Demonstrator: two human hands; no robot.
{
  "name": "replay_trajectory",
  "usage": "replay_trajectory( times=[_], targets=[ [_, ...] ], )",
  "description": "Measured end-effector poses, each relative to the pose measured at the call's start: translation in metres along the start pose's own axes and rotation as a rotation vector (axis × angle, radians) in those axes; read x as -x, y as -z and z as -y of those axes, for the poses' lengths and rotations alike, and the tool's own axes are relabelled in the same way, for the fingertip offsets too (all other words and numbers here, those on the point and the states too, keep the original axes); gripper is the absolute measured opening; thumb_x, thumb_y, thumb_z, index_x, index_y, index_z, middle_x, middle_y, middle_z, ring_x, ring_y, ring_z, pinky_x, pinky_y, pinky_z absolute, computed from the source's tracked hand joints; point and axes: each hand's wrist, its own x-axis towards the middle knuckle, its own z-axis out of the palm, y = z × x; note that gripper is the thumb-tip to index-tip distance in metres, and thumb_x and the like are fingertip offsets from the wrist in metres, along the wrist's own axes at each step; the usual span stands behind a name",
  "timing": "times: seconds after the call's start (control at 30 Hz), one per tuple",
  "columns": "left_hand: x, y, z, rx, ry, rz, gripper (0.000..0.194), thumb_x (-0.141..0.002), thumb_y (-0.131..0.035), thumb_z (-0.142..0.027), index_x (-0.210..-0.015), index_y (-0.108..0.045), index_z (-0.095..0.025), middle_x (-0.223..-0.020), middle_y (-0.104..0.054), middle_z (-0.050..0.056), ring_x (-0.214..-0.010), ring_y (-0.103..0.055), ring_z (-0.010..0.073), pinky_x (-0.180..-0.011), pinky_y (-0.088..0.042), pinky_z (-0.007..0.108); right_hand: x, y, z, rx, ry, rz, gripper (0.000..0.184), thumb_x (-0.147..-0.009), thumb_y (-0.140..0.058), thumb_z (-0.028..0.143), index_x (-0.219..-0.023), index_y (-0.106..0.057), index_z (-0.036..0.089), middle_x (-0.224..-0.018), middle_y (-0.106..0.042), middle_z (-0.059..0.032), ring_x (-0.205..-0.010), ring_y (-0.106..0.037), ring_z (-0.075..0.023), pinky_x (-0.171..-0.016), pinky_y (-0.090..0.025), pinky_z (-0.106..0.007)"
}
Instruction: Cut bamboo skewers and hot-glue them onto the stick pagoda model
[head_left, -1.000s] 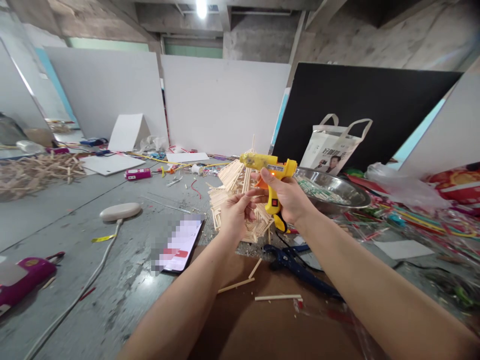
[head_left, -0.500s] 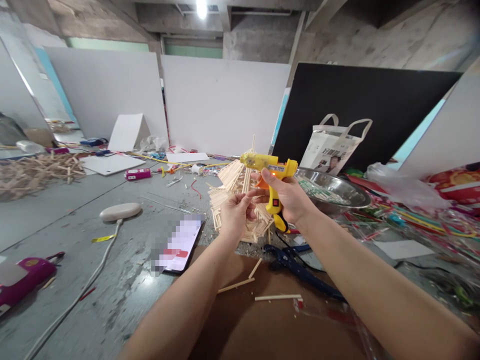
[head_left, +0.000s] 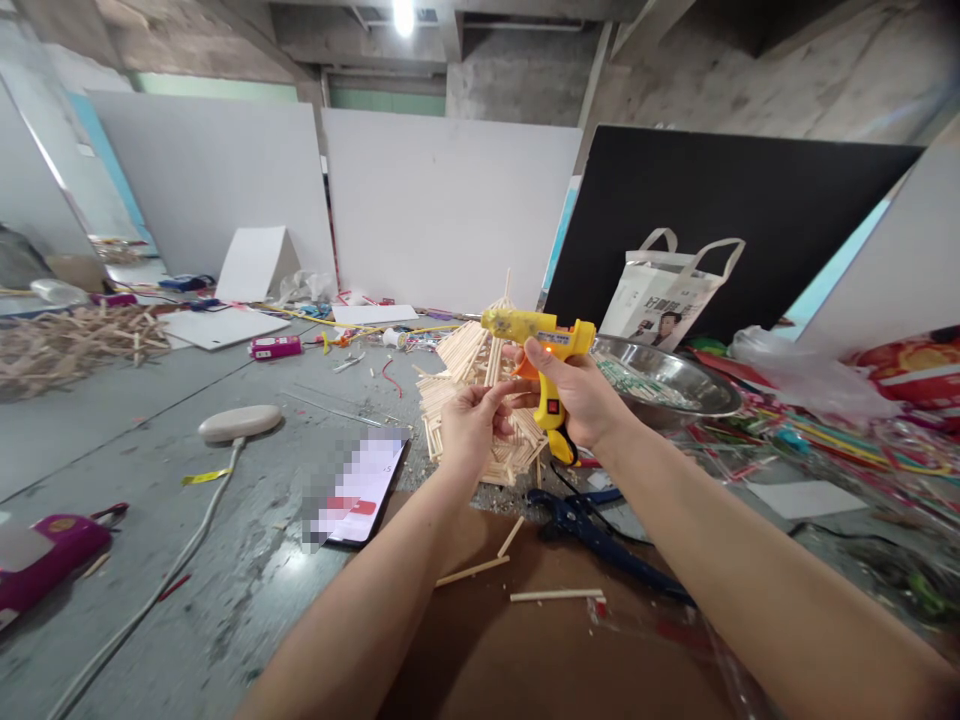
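Note:
My right hand [head_left: 583, 392] is wrapped round the handle of a yellow hot glue gun [head_left: 551, 345], whose nozzle points left. An orange light glows on its body, and its orange trigger is partly behind fingers. Just left of it, my left hand [head_left: 474, 420] is closed in a pinch; anything in its fingertips is too small or hidden to make out. Behind both hands stands a layered model of thin wooden sticks [head_left: 457, 360], with one stick [head_left: 508, 283] upright at its peak. The hands cover part of its middle.
A phone [head_left: 367, 490] lies left of a brown board [head_left: 480, 650] bearing loose sticks [head_left: 556, 595]. Blue-handled pliers or cutters [head_left: 600, 545] lie at the board's right. Behind are a metal bowl [head_left: 712, 392] and white bag [head_left: 652, 295]. A white cable [head_left: 202, 530] crosses the left.
Almost nothing differs. Both hands and the glue gun hold nearly the same place.

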Motion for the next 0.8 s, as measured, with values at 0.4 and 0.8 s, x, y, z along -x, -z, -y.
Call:
replay_trajectory(
  times=[0.4,0.8],
  targets=[
    [-0.0001,0.0008,0.0007,0.008,-0.016,0.014,0.035,-0.059,-0.064,-0.043,-0.061,-0.045,-0.014,-0.046,-0.050,-0.005,-0.031,-0.045,0.0046,-0.032,-0.034,0.016,-0.0004,-0.0002,0.0003,-0.038,-0.009,-0.001,0.031,-0.059,-0.068,0.040,-0.080,-0.059,0.020,-0.074,-0.065,-0.0008,-0.055,-0.062,-0.0139,-0.046,-0.051,-0.024],
    [0.0017,0.0021,0.0043,0.035,-0.012,0.048,0.021,-0.064,-0.061,-0.031,-0.067,-0.048,-0.013,-0.047,-0.050,-0.005,-0.033,-0.044,0.0044,-0.035,-0.036,0.017,0.0009,0.0042,0.0013,-0.074,0.001,0.012,0.030,-0.061,-0.067,0.042,-0.076,-0.058,0.018,-0.084,-0.066,-0.0036,-0.056,-0.063,-0.0147,-0.044,-0.050,-0.023]
  ],
)
